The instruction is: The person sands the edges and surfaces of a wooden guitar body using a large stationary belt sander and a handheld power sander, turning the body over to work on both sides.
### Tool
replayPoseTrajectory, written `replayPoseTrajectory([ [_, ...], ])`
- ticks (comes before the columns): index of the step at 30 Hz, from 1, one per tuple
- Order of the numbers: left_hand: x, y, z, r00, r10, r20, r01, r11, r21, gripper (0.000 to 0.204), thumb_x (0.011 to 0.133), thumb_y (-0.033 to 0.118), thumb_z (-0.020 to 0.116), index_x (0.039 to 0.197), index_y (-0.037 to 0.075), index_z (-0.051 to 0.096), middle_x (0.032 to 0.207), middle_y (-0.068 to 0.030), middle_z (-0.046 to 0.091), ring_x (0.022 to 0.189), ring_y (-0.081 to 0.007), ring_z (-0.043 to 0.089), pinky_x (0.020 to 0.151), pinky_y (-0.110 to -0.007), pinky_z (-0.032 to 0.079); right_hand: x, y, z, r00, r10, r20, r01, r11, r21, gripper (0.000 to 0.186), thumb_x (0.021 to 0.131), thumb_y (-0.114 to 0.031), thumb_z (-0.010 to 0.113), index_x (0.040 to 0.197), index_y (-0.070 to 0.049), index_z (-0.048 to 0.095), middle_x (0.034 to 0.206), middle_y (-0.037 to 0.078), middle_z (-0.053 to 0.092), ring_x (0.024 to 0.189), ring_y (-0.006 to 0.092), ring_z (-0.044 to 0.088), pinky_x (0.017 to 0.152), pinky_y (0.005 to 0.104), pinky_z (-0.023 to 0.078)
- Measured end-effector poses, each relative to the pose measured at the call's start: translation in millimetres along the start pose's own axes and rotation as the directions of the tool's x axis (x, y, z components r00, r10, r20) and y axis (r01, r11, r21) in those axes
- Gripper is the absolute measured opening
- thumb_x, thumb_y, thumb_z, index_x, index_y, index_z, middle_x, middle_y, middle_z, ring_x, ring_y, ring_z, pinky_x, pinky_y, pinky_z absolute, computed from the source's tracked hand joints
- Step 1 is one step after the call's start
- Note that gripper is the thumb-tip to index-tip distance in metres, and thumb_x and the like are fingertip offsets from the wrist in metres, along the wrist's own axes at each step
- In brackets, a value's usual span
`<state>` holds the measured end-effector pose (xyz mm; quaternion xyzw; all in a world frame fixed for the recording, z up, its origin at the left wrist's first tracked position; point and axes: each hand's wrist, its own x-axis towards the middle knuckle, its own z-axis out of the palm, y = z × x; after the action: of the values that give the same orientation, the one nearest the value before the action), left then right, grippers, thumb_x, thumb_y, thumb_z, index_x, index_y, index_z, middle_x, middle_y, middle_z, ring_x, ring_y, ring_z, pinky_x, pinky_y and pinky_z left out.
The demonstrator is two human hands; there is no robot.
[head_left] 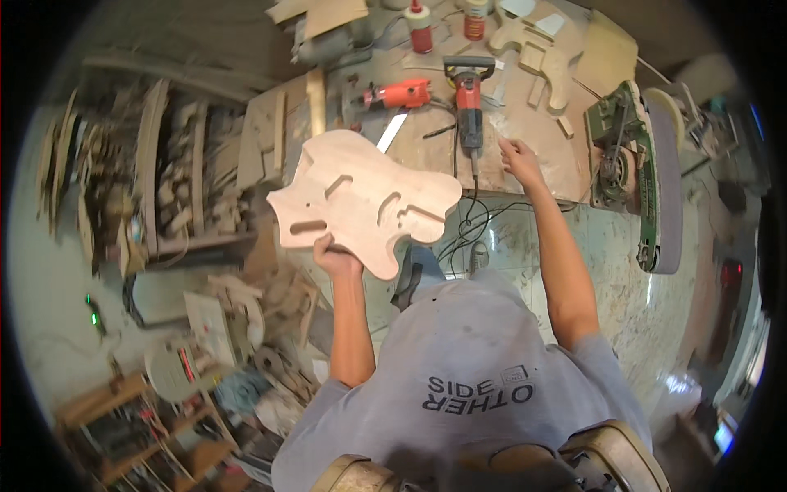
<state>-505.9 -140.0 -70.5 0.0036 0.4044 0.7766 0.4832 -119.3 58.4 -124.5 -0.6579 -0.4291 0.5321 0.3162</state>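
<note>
A pale wooden electric guitar body [361, 184] with routed cavities and cutaways is held up in front of me, at the near left of the workbench. My left hand [338, 259] is closed around its lower edge, the thumb on the upper face and the other fingers hidden beneath. My right hand [522, 162] is over the bench's front edge, apart from the guitar body. Its fingers are curled together; whatever may be between the fingertips is too small to make out. Nearest to it lies a red and black corded power tool [470, 107].
An orange-red power tool [399, 94], red bottles [419, 33] and a guitar-shaped wooden piece [560, 70] lie across the workbench [512, 184]. A green belt sander [627, 148] stands right. Cables [475, 217] hang in front; wood scraps fill a rack [152, 164] at left.
</note>
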Motion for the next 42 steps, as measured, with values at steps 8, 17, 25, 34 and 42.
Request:
replayPoseTrajectory([
  [8, 38, 28, -21, 0.974, -0.22, 0.045, 0.222, 0.974, -0.038, 0.084, 0.066, 0.019, 0.06, 0.146, -0.004, 0.048, 0.145, -0.019, 0.057, 0.137, -0.0404, 0.052, 0.121, -0.053, 0.039, 136, -44, 83, 0.971, -0.172, -0.167, 0.119, 0.951, -0.286, 0.104, 0.075, -0.071, 0.08, 0.132, 0.012, 0.053, 0.13, 0.031, 0.065, 0.123, 0.0433, 0.064, 0.104, 0.045, 0.05],
  [17, 29, 59, -39, 0.932, -0.303, 0.199, 0.293, 0.953, 0.078, 0.082, 0.063, 0.018, 0.059, 0.142, 0.0, 0.053, 0.143, -0.0173, 0.058, 0.136, -0.0387, 0.054, 0.121, -0.054, 0.039, 111, -71, 74, 0.912, -0.153, -0.382, -0.031, 0.899, -0.436, 0.08, 0.067, -0.047, 0.084, 0.124, 0.002, 0.059, 0.112, 0.026, 0.073, 0.109, 0.0409, 0.071, 0.093, 0.0446, 0.055],
  [25, 36, -60, 28, 0.848, -0.453, 0.274, 0.434, 0.892, 0.128, 0.077, 0.064, 0.019, 0.06, 0.138, -0.002, 0.055, 0.134, -0.0163, 0.063, 0.127, -0.0378, 0.06, 0.117, -0.054, 0.045, -145, -57, -37, 0.862, -0.15, -0.485, 0.102, 0.987, -0.124, 0.05, 0.071, -0.023, 0.087, 0.109, 0.001, 0.065, 0.09, 0.011, 0.073, 0.076, 0.0194, 0.069, 0.071, 0.0354, 0.055],
  [34, 36, -228, 110, 0.674, -0.581, 0.457, 0.57, 0.802, 0.178, 0.077, 0.066, 0.02, 0.058, 0.139, -0.005, 0.053, 0.139, -0.0209, 0.061, 0.132, -0.0421, 0.057, 0.119, -0.055, 0.042, -377, 33, -74, 0.813, 0.135, -0.567, -0.121, 0.991, 0.062, 0.044, 0.072, -0.015, 0.088, 0.104, 0.004, 0.065, 0.081, 0.005, 0.068, 0.065, 0.0133, 0.063, 0.06, 0.0324, 0.052],
  [42, 30, -297, 125, 0.621, -0.665, 0.416, 0.604, 0.744, 0.288, 0.076, 0.07, 0.019, 0.059, 0.143, 0.0, 0.051, 0.144, -0.0205, 0.057, 0.137, -0.0416, 0.051, 0.12, -0.058, 0.039, -425, 84, -44, 0.718, 0.205, -0.666, -0.01, 0.959, 0.284, 0.043, 0.074, -0.012, 0.087, 0.107, 0.004, 0.064, 0.08, 0.006, 0.067, 0.058, 0.009, 0.059, 0.053, 0.0272, 0.046],
])
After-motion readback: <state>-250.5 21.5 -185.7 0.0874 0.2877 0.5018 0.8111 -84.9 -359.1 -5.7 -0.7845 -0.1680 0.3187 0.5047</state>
